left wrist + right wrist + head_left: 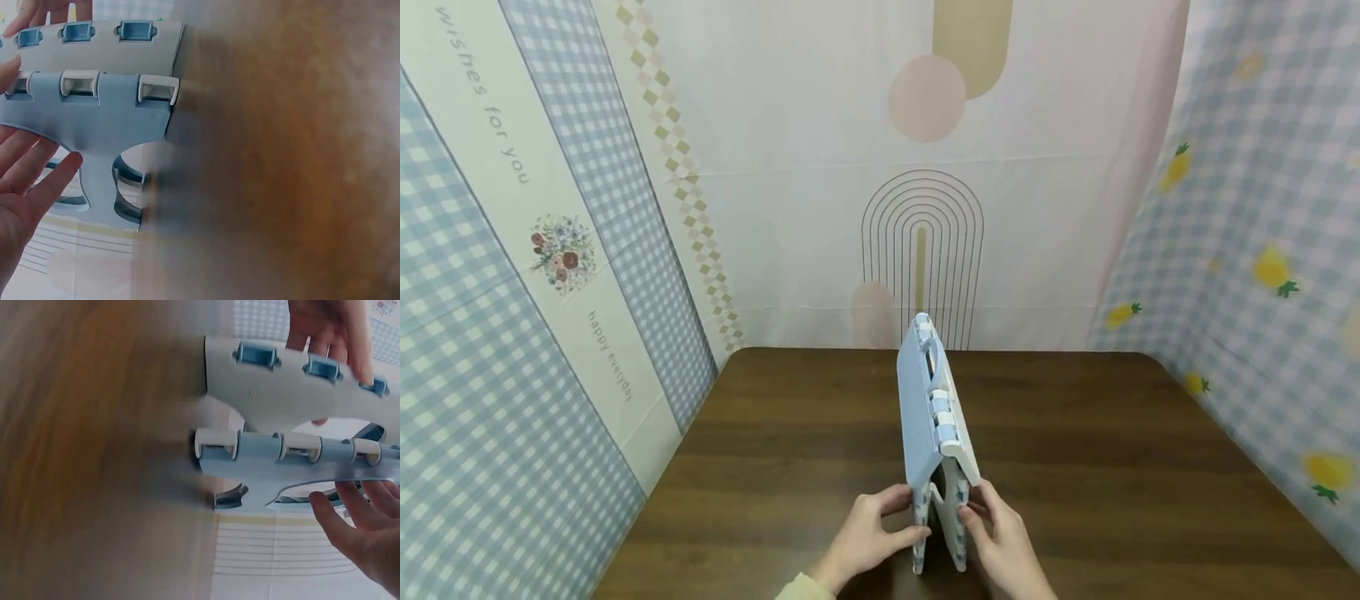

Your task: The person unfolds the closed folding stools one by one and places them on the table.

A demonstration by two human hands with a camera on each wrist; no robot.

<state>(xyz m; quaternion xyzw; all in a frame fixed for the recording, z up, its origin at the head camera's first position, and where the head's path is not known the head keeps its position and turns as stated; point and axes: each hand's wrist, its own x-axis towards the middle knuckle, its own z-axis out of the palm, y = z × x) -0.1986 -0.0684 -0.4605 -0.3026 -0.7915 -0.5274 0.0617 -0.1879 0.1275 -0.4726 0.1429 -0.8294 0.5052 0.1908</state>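
A light-blue and white plastic folding stool (917,408) stands partly folded on the table, its hinged top folded into a narrow peak. A blue carrying handle (937,365) sits along that ridge. My left hand (874,533) holds the left leg panel (921,552), thumb at its near edge and fingers on the outer side. On the opposite side, my right hand (1006,542) grips the right leg panel (953,533) the same way. A narrow gap separates the two panels. Both wrist views show cut-out openings and hinge clips (80,83) along the panel edges.
The dark brown wooden table (760,433) extends around the stool. Behind it hangs a white cloth (790,242) with arch prints. Blue checked cloths hang at the left (460,400) and right (1262,333).
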